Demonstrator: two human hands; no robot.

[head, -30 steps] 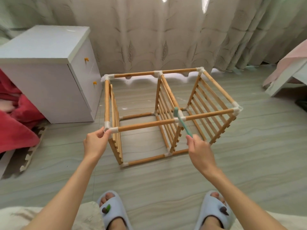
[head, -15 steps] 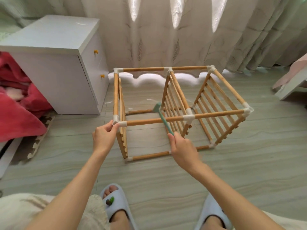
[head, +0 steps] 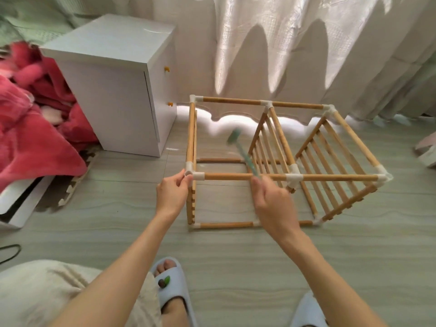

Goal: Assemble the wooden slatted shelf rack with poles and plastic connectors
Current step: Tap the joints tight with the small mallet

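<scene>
The shelf rack [head: 278, 161] is standing on the floor [head: 236, 260] as a box frame of light wooden poles joined by white plastic connectors, with three slatted panels standing upright in it: one at the left end, one in the middle, one at the right end. Along the near top rail, three connectors are showing, and three more along the far top rail. The left hand [head: 171, 195] is gripping the near left top corner connector [head: 190, 173], thumb and fingers closing around it. The right hand [head: 274, 204] is sitting just below the near top rail, fingers curling tightly around the handle of a small green mallet [head: 240, 147], whose blurred head is rising above the left bay of the frame. A white cabinet [head: 113, 83] is standing well to the left of the rack, and curtains [head: 283, 43] are hanging behind it.
</scene>
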